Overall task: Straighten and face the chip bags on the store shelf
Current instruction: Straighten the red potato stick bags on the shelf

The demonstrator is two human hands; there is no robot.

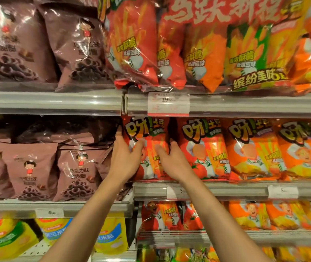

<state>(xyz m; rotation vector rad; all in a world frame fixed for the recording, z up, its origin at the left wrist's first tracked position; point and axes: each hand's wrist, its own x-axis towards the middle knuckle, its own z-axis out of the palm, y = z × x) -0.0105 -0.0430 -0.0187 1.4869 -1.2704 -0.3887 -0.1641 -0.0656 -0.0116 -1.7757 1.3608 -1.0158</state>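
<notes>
Both hands on the leftmost red chip bag, middle shelf.
Left hand (125, 157) grips the red chip bag (147, 148) by its left edge, thumb across the front; right hand (171, 157) seems to clasp its right edge, fingers partly hidden. The orange bags (253, 148) to the right already face out; brown bags (71, 167) on the left sit slumped, likely left to do.

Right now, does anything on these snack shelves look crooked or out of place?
Yes. On the top shelf, the red multipack leans left and its bottom edge hangs over the shelf lip. On the middle shelf, brown bags lie flat on top of the upright ones. Both hands, left hand and right hand, grip the red chip bag.
</notes>
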